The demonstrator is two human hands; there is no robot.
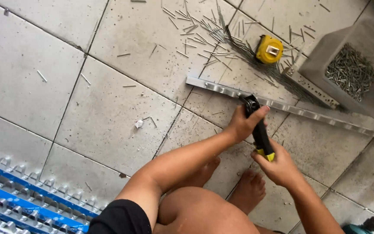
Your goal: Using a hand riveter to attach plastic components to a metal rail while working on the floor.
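Fingers (256, 113) of both hands closed around riveter (258, 130), its head on metal strip (282, 106). Risk: head slipping off strip; bare feet (247, 188) just beside it.

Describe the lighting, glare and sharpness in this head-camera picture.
Head view: even, soft daylight with only faint shadows under the left hand and right hand; a bright glare runs along the metal strip; the black hand tool and yellow tape measure are sharp; the grey box of nails looks slightly soft; straight tile joints lean at the edges, hinting wide-angle distortion.
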